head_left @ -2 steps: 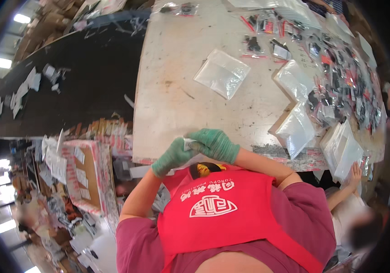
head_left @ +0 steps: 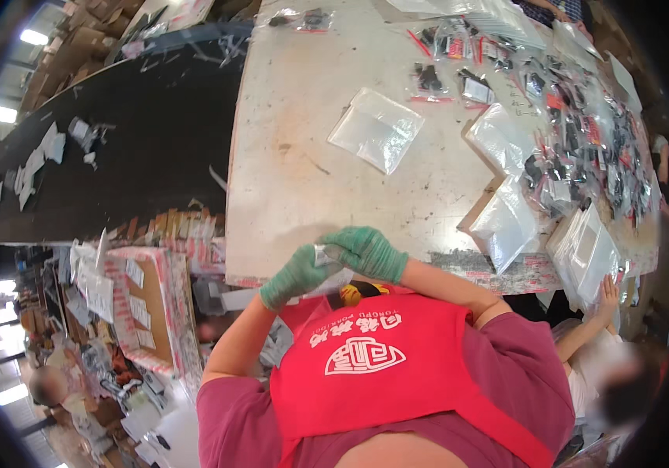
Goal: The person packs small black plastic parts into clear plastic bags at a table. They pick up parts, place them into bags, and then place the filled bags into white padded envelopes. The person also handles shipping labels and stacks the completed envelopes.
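Note:
My left hand [head_left: 301, 276] and my right hand [head_left: 369, 253], both in green knit gloves, meet over the table's near edge. Their fingers close together on a small whitish, shiny piece [head_left: 321, 254] that looks like film or a label; most of it is hidden by the gloves. Below the hands a pale sheet [head_left: 336, 281] shows against my red apron, and I cannot tell whether it belongs to that piece. Farther out on the table [head_left: 280, 187] lies a stack of clear plastic bags [head_left: 378, 130].
Many small clear bags with dark parts [head_left: 584, 148] heap up at the right, beside more bag stacks [head_left: 506, 226]. A co-worker's hand [head_left: 609, 292] touches a stack at the near right. Left stand a black surface [head_left: 155, 132] and an open carton [head_left: 151, 312].
The view has shifted slightly. My hands stay together on the small piece, and more of the pale sheet shows below them.

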Available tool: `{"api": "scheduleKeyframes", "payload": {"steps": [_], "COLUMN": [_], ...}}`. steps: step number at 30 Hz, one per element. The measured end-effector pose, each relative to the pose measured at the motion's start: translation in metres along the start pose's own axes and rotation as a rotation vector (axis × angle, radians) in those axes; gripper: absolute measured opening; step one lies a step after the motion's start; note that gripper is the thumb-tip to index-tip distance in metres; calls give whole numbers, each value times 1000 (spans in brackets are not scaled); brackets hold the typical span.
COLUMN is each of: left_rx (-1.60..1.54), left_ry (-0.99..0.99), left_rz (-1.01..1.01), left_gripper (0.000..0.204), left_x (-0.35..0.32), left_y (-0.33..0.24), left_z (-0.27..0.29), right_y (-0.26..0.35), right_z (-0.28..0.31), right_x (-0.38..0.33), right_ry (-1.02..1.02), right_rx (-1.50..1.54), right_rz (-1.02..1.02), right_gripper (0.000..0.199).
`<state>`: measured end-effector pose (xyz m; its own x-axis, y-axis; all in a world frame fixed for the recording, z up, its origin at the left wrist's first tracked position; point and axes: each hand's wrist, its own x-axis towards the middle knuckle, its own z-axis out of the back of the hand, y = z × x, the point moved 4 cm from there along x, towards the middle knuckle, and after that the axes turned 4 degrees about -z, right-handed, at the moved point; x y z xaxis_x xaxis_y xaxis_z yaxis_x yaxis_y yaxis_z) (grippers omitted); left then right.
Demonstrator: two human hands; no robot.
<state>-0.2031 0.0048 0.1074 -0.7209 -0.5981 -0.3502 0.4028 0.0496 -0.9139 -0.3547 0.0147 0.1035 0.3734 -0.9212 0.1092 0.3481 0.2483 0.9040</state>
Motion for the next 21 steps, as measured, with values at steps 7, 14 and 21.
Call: {"api": "scheduleKeyframes", "payload": {"steps": [7, 14, 21], "left_rx": [-312, 157, -421], "left_ry": [-136, -94, -507], "left_rz": [58, 200, 387], "left_gripper": [29, 22, 37], "left_x": [18, 13, -13], "left_y": [43, 99, 120], "left_z": [-28, -35, -24], "right_y": [-65, -101, -151], "right_z": [-4, 28, 145], "right_x": [-15, 3, 115], "right_ry": [137, 556, -242], "right_rx": [61, 513, -774], "right_rz": [-44, -882, 218], "right_gripper": [29, 41, 43]}}
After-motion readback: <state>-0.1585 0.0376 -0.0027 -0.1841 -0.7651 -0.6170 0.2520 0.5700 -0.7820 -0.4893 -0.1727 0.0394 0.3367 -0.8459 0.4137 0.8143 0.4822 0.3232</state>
